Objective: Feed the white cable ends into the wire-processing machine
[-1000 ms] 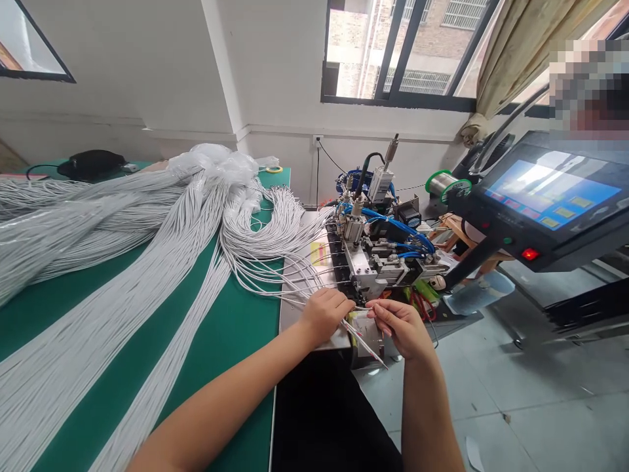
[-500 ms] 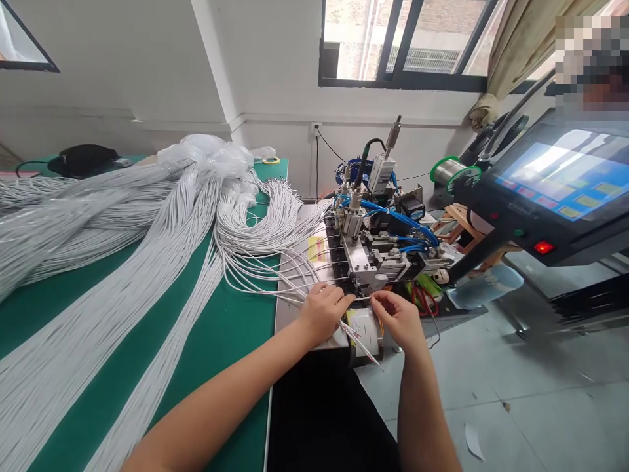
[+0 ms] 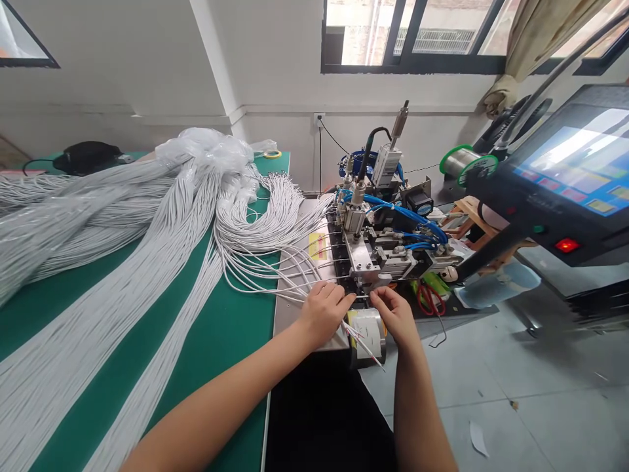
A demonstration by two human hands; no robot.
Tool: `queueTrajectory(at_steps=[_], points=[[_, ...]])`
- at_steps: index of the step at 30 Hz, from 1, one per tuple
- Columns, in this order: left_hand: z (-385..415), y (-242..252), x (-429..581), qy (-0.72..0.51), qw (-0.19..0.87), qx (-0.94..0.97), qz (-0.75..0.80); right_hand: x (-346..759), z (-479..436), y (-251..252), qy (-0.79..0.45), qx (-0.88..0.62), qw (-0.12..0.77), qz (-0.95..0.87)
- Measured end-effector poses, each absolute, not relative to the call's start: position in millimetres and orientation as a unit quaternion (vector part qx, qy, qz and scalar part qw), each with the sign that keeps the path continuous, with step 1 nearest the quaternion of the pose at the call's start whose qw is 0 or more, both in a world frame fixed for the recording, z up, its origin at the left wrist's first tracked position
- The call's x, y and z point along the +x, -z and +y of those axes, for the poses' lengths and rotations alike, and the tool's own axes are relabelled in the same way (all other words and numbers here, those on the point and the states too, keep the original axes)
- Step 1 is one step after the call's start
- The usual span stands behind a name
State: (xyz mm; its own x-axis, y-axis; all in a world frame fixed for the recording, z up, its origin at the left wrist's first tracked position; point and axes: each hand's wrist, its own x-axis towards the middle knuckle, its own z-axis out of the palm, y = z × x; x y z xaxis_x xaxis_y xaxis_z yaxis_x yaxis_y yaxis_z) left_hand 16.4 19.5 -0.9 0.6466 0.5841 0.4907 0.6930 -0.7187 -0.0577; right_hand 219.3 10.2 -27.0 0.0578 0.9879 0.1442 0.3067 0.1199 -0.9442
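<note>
My left hand [image 3: 324, 309] is closed around several white cables, whose loose ends [image 3: 364, 346] stick out below the palm. Between its fingertips and those of my right hand [image 3: 393, 313] runs one short stretch of white cable [image 3: 362, 297], pinched at both sides. Both hands are at the front edge of a machine [image 3: 361, 252] with metal blocks and blue air hoses. More white cables [image 3: 268, 262] run from the machine's left side to a thick bundle on the green table. A labelled cylinder [image 3: 366, 331] sits just below my fingers.
Long bundles of white cable [image 3: 147, 295] cover much of the green table [image 3: 216, 367] on the left. A control screen [image 3: 584, 164] on an arm stands at the right. Behind it is a wire spool [image 3: 464, 165]. Red-handled scissors [image 3: 431, 300] lie right of my hands.
The view has shifted slightly, so the screen and spool appear farther right. Both hands keep nearly the same place and grip on the cable.
</note>
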Motion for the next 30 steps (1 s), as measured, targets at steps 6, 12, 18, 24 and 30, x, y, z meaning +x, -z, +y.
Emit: queueTrajectory(at_steps=[6,12,18,24,30], points=[[19,-2,19,0.174,0.091,-0.912,-0.360,221,17,25,-0.360,-0.542,0.446,-0.614],[19,-5,23,0.146,0.094,-0.917,-0.358,222,25,33,-0.447,-0.503,0.464,-0.576],[19,-7,27,0.138,0.091,-0.914,-0.371,215,27,41,-0.554,-0.477,0.507,-0.456],[22,-7,26,0.135,0.069,-0.914,-0.375,212,24,44,-0.581,-0.480,0.515,-0.407],[23,-1,17,0.191,0.068,-0.917,-0.343,215,9,41,-0.502,-0.514,0.514,-0.468]])
